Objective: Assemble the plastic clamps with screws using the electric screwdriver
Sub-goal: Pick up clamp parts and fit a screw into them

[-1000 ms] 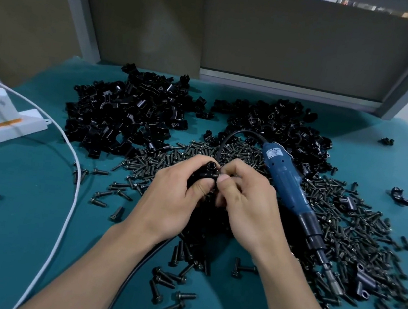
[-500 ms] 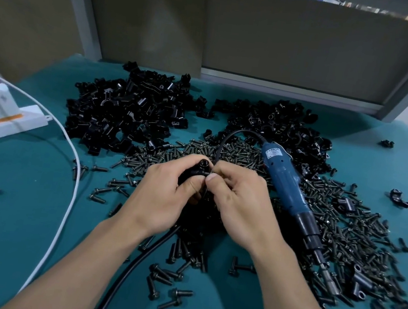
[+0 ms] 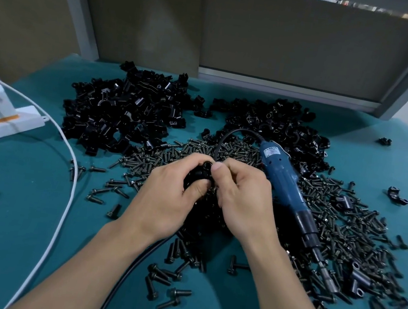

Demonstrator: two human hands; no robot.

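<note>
Both hands meet on one black clamp (image 3: 201, 174). The left hand (image 3: 166, 198) curls its fingers round the body, and the right hand (image 3: 242, 201) pinches the top beside the hole. Whether a screw sits between them is hidden. Just right, the blue screwdriver (image 3: 282, 182) lies on the spread of screws (image 3: 349, 225); loose clamps (image 3: 125, 115) are heaped farther back. A screw started crooked could jam, and reaching right may snag the black cord (image 3: 222, 140).

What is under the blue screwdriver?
The blue screwdriver lies on a pile of dark screws spread over the teal table. What is right beneath its body is covered.
</note>
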